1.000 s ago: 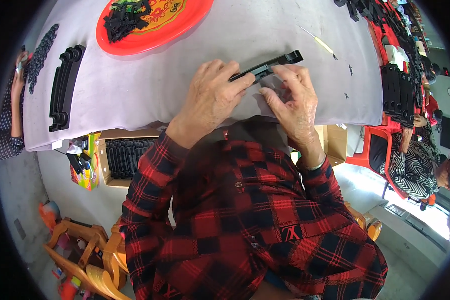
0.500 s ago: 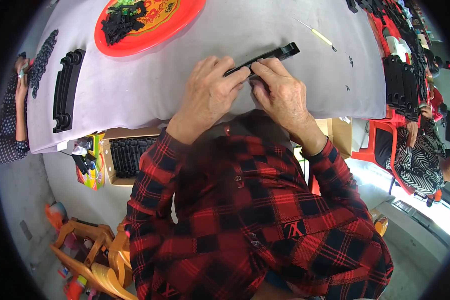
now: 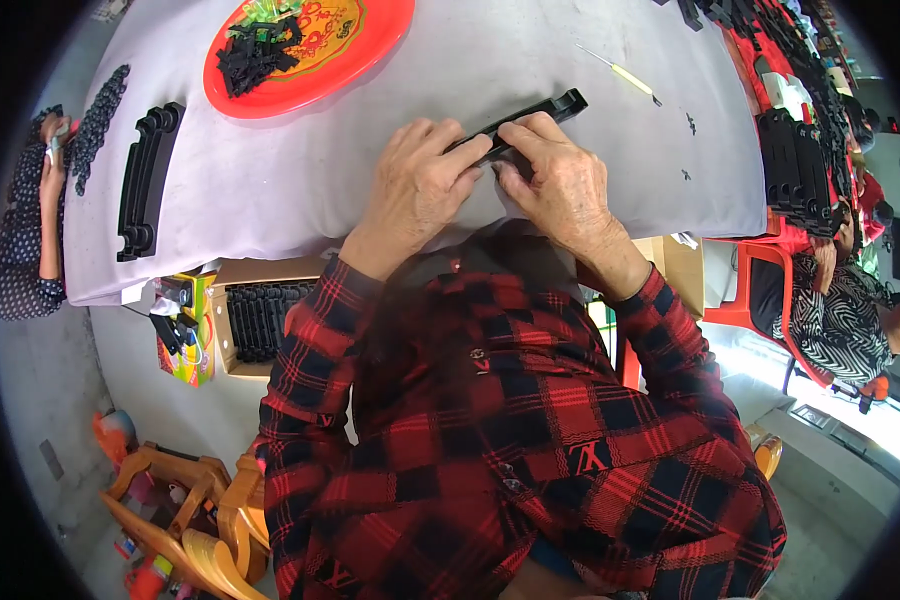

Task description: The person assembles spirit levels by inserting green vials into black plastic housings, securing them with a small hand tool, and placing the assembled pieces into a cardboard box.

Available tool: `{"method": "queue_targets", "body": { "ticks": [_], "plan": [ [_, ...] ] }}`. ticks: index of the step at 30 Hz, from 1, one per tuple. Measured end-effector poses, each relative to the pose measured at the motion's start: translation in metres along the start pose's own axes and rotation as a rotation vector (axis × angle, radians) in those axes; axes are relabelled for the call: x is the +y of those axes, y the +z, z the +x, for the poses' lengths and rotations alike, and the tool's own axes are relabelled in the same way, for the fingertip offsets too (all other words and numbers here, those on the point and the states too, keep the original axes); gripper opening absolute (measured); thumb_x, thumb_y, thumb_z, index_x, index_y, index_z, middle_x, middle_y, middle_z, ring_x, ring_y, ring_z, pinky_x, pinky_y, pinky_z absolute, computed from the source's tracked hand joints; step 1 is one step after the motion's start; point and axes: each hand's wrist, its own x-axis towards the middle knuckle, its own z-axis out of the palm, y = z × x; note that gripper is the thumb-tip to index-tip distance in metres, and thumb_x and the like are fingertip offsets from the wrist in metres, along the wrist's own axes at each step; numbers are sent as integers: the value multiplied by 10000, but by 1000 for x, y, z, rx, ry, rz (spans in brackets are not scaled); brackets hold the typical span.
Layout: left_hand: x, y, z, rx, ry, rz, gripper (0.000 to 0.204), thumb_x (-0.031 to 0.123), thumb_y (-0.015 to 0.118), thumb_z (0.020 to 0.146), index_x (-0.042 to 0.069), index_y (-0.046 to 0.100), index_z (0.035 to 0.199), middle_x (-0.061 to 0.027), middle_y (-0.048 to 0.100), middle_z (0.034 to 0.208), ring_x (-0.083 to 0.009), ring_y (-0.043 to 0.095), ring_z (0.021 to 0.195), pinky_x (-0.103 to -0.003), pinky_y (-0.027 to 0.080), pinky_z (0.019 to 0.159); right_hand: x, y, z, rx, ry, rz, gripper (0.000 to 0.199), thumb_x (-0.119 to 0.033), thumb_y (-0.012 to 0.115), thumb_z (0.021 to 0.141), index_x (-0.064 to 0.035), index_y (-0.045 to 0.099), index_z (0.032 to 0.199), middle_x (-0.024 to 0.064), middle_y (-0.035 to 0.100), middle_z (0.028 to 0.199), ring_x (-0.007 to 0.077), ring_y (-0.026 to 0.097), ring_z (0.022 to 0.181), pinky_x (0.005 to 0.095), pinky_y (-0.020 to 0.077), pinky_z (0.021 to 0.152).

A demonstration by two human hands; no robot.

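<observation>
Both my hands hold a long black plastic bar (image 3: 552, 108) just above the cloth-covered table (image 3: 300, 180). My left hand (image 3: 422, 185) has its fingers closed on the bar's left end, which they mostly hide. My right hand (image 3: 560, 185) pinches it near the middle, thumb below and fingers on top. The bar's far end, with a raised rounded tip, sticks out to the upper right. Whether a small piece lies between my fingertips cannot be made out. Ahead to the left is a red plate (image 3: 315, 100) bearing a heap of small black strips (image 3: 255, 62).
Similar black bars (image 3: 150, 180) lie at the table's left, beside a dark pile (image 3: 100, 125). A thin yellow-handled tool (image 3: 628, 80) and small black scraps (image 3: 690, 124) are at right, near stacked black parts (image 3: 798, 170). Below the table, a cardboard box (image 3: 225, 340) holds more bars. Other people sit at both sides.
Both hands stay on the bar, with only slight finger shifts. The whole view has moved a little, so the plate and table items appear slightly displaced.
</observation>
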Motion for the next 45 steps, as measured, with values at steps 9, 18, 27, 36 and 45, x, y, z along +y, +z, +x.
{"method": "queue_targets", "body": {
  "ticks": [9,18,27,36,45],
  "plan": [
    [-5,-1,-3,-9,-38,-109,288,115,757,787,56,705,1064,-69,649,984,-281,606,911,-393,472,808,2,0,1,-17,1,19,346,-123,739,811,-92,673,1150,46,651,1107,281,690,875,377,557,708],
    [-4,0,-3,17,-28,-117,266,93,758,770,88,698,1029,-45,644,990,-261,599,943,-400,472,850,8,0,-3,44,-125,100,280,-120,699,827,-122,674,1105,42,620,1061,313,677,798,430,562,641],
    [-7,0,-1,-4,2,-165,269,61,741,780,62,692,1044,-59,634,991,-270,588,937,-396,465,848,9,-7,2,-47,-156,18,286,-89,679,833,-154,686,1112,55,599,1039,318,671,775,423,569,634],
    [-12,-4,-1,-63,27,-185,296,77,729,802,49,685,1093,-76,619,981,-289,581,927,-398,478,830,7,-11,5,-104,-166,-16,321,-74,658,836,-151,675,1148,72,581,1086,323,671,857,439,567,695],
    [-10,0,-4,-44,19,-144,311,78,736,819,10,680,1117,-116,643,1037,-312,607,981,-390,511,831,5,-12,3,-131,-136,-32,364,-63,657,827,-152,676,1180,66,586,1095,311,677,885,431,573,722]
  ]
}}
